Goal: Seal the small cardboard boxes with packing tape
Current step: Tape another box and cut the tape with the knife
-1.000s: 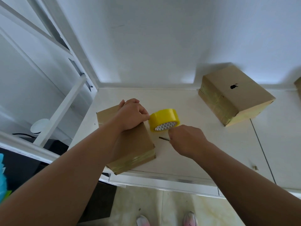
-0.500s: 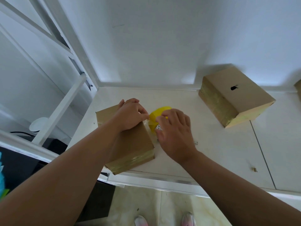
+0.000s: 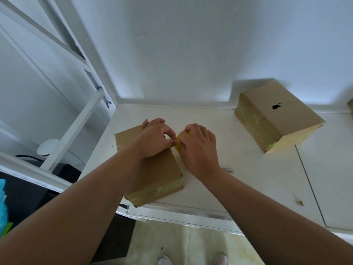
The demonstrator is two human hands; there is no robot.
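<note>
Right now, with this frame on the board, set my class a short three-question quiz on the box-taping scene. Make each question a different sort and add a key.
1. True or false: the right hand covers most of the yellow tape roll.
2. Where is the left hand? A: resting on top of the near box; B: raised in the air; C: out of view.
3. Fill in "near" or "far": the box with the black mark is the ___ one from the person.

Key: 1 true; 2 A; 3 far.
</note>
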